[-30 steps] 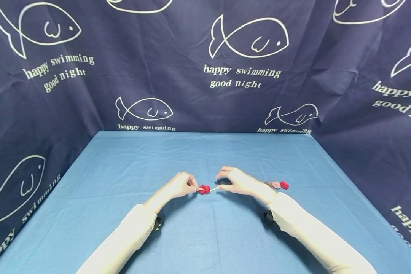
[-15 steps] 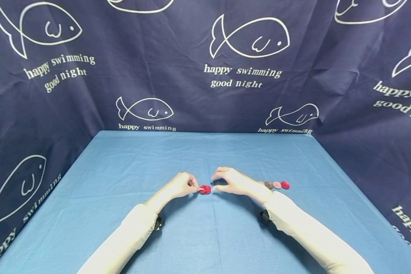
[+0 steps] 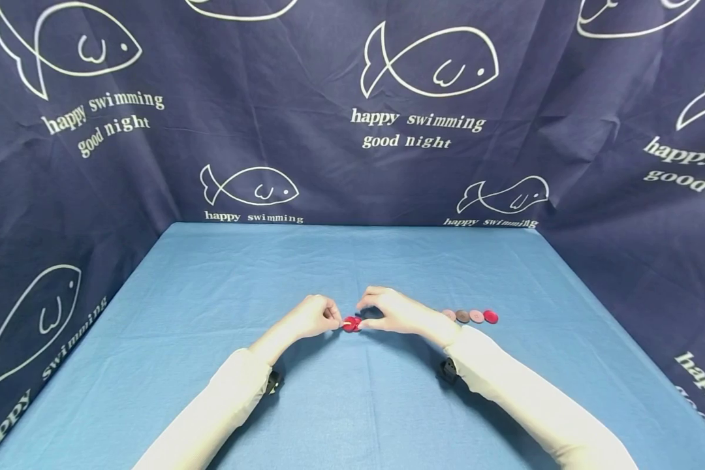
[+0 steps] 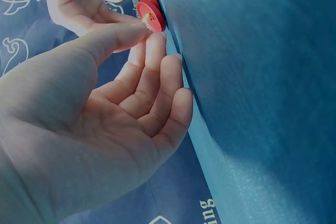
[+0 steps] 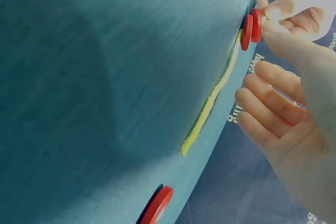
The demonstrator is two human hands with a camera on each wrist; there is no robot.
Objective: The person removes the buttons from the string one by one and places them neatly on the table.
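Two red buttons (image 3: 349, 324) sit together on a thin yellow cord (image 5: 210, 100), which trails along the blue cloth in the right wrist view. My left hand (image 3: 315, 316) pinches the short cord end beside them between thumb and index finger; its other fingers curl loosely in the left wrist view. On the opposite side, my right hand (image 3: 386, 311) is right at the buttons with its thumb tip beside them. Its fingers are spread and relaxed, off the cord, in the right wrist view. In the head view that hand covers most of the trailing cord.
To the right of my right wrist lies a row of loose buttons: a pink button (image 3: 449, 316), a brown button (image 3: 463, 316), another pink one and a red button (image 3: 491, 316). A dark blue fish-print curtain (image 3: 329, 130) stands behind the blue-covered table (image 3: 352, 398).
My right hand has moved left along the cord up to the red buttons, uncovering more of the loose row. My left hand has stayed nearly still, pinching the cord end.
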